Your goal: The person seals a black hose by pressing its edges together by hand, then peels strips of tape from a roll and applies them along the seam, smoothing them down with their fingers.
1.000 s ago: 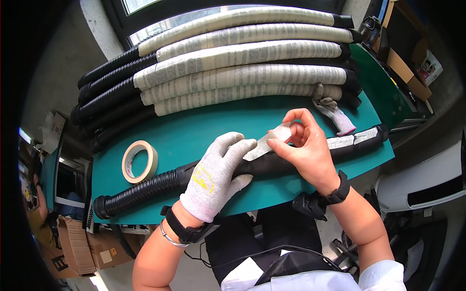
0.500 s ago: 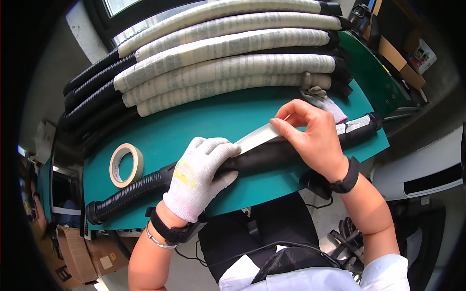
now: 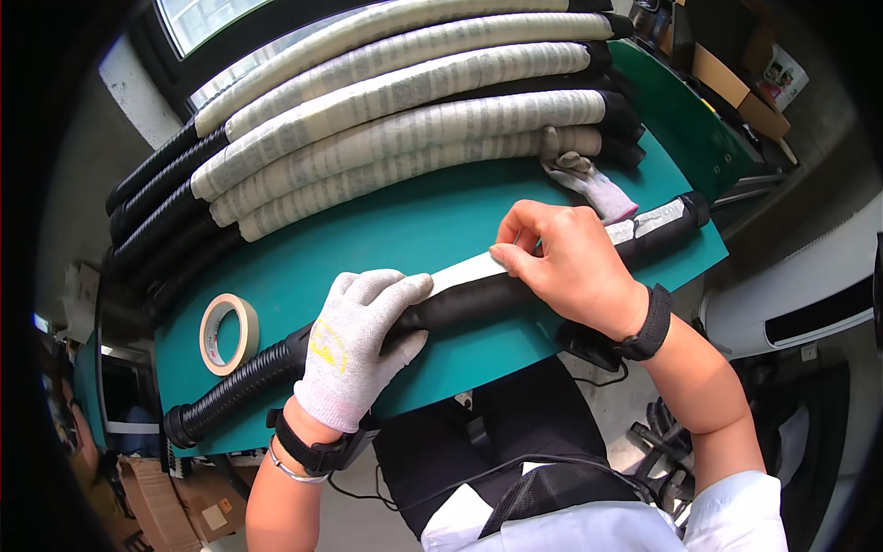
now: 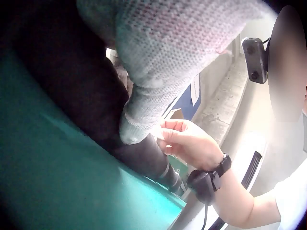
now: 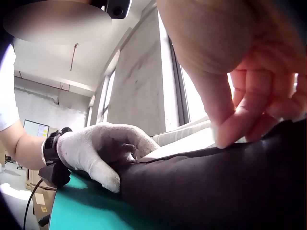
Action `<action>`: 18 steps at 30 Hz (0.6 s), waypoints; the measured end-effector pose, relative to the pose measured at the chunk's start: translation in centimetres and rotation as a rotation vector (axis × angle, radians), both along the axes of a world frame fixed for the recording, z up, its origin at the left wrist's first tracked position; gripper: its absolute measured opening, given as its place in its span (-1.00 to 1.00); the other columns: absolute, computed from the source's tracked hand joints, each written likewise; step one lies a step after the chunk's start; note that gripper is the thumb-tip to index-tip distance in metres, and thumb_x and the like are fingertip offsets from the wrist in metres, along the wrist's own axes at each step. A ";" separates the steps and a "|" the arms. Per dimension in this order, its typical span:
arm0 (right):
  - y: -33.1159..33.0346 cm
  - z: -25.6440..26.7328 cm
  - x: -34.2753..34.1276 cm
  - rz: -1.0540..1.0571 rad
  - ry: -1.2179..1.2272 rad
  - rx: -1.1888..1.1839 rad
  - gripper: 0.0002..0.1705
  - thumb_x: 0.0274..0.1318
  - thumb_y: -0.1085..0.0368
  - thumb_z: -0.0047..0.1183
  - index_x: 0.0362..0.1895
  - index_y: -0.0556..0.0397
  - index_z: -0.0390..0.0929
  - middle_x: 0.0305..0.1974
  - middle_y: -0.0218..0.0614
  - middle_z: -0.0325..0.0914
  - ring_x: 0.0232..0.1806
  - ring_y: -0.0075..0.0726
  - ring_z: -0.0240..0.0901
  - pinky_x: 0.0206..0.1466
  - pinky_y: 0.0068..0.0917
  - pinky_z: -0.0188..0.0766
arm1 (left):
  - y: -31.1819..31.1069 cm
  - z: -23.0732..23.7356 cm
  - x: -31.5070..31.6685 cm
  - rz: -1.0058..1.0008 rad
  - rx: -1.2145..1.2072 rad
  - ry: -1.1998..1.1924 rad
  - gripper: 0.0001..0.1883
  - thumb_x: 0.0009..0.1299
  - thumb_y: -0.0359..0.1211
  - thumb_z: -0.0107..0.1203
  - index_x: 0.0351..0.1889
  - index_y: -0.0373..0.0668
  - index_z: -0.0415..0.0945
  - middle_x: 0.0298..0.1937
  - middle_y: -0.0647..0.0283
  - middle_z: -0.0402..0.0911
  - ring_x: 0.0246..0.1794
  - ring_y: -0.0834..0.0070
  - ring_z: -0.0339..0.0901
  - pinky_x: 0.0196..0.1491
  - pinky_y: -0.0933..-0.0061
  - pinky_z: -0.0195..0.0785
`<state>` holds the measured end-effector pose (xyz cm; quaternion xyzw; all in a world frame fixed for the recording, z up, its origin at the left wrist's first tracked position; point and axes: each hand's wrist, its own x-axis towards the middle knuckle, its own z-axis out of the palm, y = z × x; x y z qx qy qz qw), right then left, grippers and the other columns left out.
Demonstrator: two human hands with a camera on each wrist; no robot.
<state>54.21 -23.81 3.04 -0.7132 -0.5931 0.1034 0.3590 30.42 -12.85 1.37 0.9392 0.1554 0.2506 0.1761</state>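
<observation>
A black hose (image 3: 469, 304) lies slantwise along the front of the green table (image 3: 441, 221), with a ribbed left end and a smooth dark covering over its middle. My left hand (image 3: 354, 342), in a grey-white knit glove, grips this hose, fingers over the top and thumb on the near side. Bare, my right hand (image 3: 578, 264) pinches a strip of whitish tape (image 3: 463, 270) between thumb and fingertips. The strip runs taut along the hose's upper side to the gloved fingertips, as the right wrist view also shows. Pale pieces (image 3: 660, 219) cover the hose near its right end.
Several hoses wrapped in cream tape (image 3: 395, 101) are stacked at the back. A roll of masking tape (image 3: 247, 336) lies at the left, close to the ribbed hose end. Another knit glove (image 3: 600, 190) lies beyond my right hand. Cardboard boxes (image 3: 152, 497) stand below left.
The tape strip, bunched up at my right fingers a second ago, now stretches straight between both hands. My right hand has lowered it towards the hose. The view has shifted slightly.
</observation>
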 end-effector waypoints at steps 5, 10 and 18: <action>-0.2 -0.2 -0.2 0.031 -0.155 0.043 -0.92 0.11 0.40 0.24 -0.38 0.12 0.60 -0.47 -0.12 0.66 -0.29 0.09 0.66 -0.18 -0.07 0.58 | 0.0 0.0 0.0 -0.006 0.008 -0.002 -0.37 0.01 -0.51 0.47 0.15 -0.08 0.69 0.03 0.17 0.65 0.03 0.12 0.58 0.12 0.19 0.51; 0.0 -0.6 0.2 0.097 -0.306 0.049 -0.88 0.12 0.37 0.30 -0.34 0.12 0.61 -0.51 -0.19 0.60 -0.35 -0.06 0.64 -0.23 -0.18 0.53 | 0.1 0.1 0.0 -0.010 0.016 0.005 -0.37 0.01 -0.51 0.46 0.15 -0.08 0.69 0.03 0.17 0.65 0.03 0.12 0.58 0.11 0.19 0.52; -0.6 0.1 2.0 0.009 -0.281 0.231 -0.09 0.02 0.62 0.26 0.49 -0.03 0.26 -0.06 -0.16 0.47 -0.28 -0.18 0.54 -0.16 -0.28 0.59 | 0.0 0.1 0.1 0.003 0.008 0.012 -0.39 0.02 -0.51 0.45 0.13 -0.08 0.69 0.03 0.17 0.65 0.02 0.11 0.57 0.10 0.20 0.52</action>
